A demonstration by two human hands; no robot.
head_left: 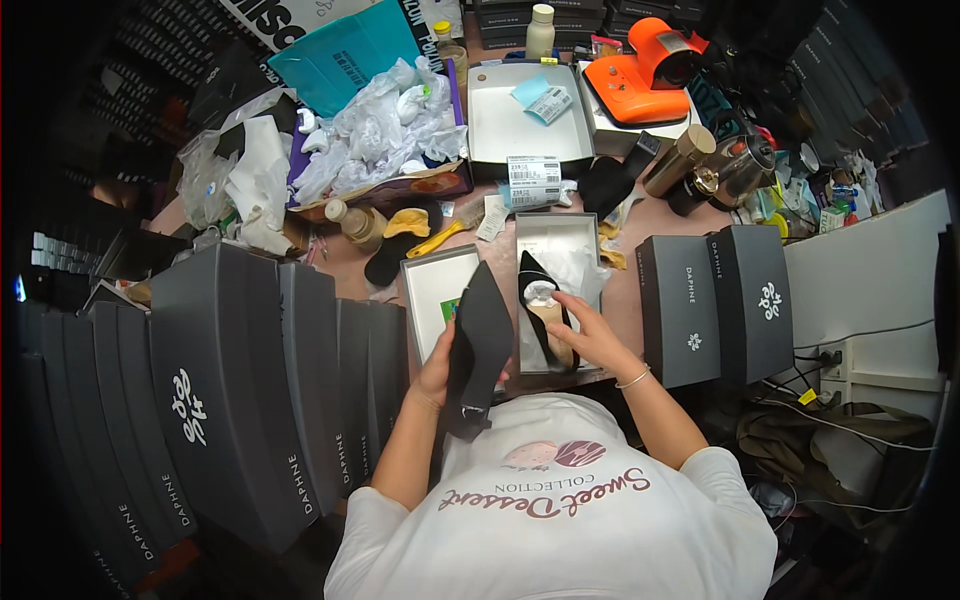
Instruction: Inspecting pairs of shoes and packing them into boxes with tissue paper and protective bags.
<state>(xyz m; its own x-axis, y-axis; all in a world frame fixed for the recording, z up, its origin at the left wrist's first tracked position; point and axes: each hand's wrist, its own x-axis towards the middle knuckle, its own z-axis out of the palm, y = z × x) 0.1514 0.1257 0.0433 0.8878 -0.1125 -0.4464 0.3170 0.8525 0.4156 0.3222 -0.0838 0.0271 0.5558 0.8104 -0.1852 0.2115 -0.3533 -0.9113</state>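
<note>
My left hand (436, 372) is closed around a long, dark grey, pointed piece (480, 350) that looks like a cloth pouch, tilted with its narrow tip away from me. Whether anything is inside it cannot be seen. To its right, a black pointed-toe shoe (533, 272) with a beige insole and white paper in its toe lies in an open shoe box (557, 222). My right hand (590, 335) rests over that shoe, thumb and fingers apart, fingertips at the paper and insole. White tissue (575, 270) lies beside the shoe.
A box lid (425, 290) lies left of the shoe box. Dark shoe boxes (230, 390) stand stacked at left, with two more boxes (680, 310) at right. Beyond are a yellow-handled brush (435, 240), a bin of crumpled plastic (380, 130), an orange machine (640, 85) and a flask (680, 160).
</note>
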